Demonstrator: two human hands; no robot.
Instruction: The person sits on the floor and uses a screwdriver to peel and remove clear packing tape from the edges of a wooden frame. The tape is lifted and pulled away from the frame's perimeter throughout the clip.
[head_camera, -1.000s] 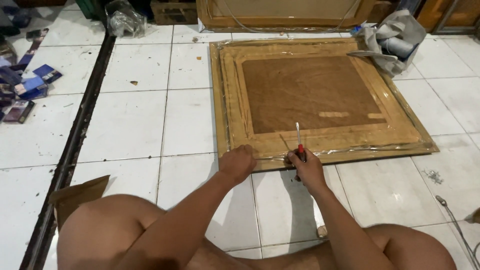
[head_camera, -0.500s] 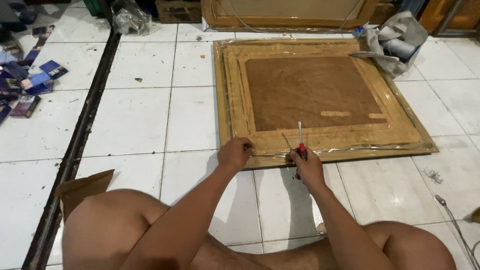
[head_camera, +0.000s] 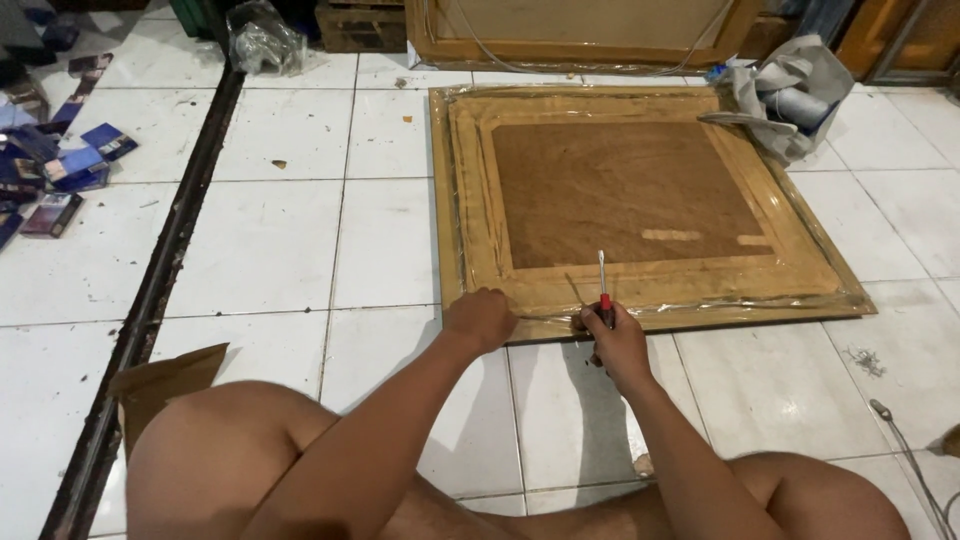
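While the big wooden frame (head_camera: 640, 190) lies flat on the white floor (head_camera: 270, 240), wrapped in clear plastic, the right hand (head_camera: 612, 340) is closed tight around a red screwdriver (head_camera: 603, 288), tip up. The left hand (head_camera: 482, 318), fingers curled, presses the frame's near edge, likely to steady it.

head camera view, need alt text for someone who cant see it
Seated on white floor tiles, a person presses the left hand on the near edge of a plastic-wrapped wooden frame while the right hand holds a red-handled screwdriver against it.
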